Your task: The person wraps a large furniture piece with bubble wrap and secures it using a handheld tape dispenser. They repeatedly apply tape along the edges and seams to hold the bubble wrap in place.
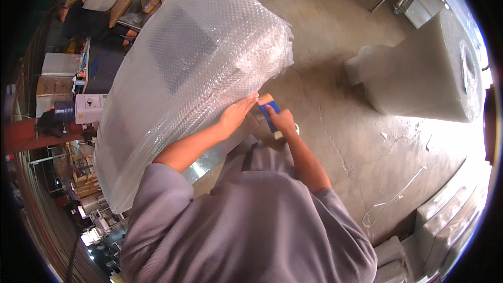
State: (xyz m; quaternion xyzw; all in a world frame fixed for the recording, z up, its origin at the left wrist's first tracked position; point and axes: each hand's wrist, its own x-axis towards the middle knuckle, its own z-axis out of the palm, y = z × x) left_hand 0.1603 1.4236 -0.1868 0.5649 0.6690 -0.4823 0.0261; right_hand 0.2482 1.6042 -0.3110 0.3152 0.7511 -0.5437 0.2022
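A large object wrapped in clear bubble wrap [194,68] fills the upper left of the view, with a dark square panel showing through the wrap. My left hand [237,114] lies flat on the lower edge of the wrap, fingers pressed against it. Just to its right, my right hand [283,121] grips a blue tape dispenser [270,111] held against the same edge of the wrap. A shiny metal edge of the object shows below my left forearm.
A big roll of bubble wrap [429,78] lies on the concrete floor [346,141] at right. A loose white cord [390,202] lies on the floor at lower right, next to stacked pale blocks [445,225]. Machines and boxes [78,99] stand at left.
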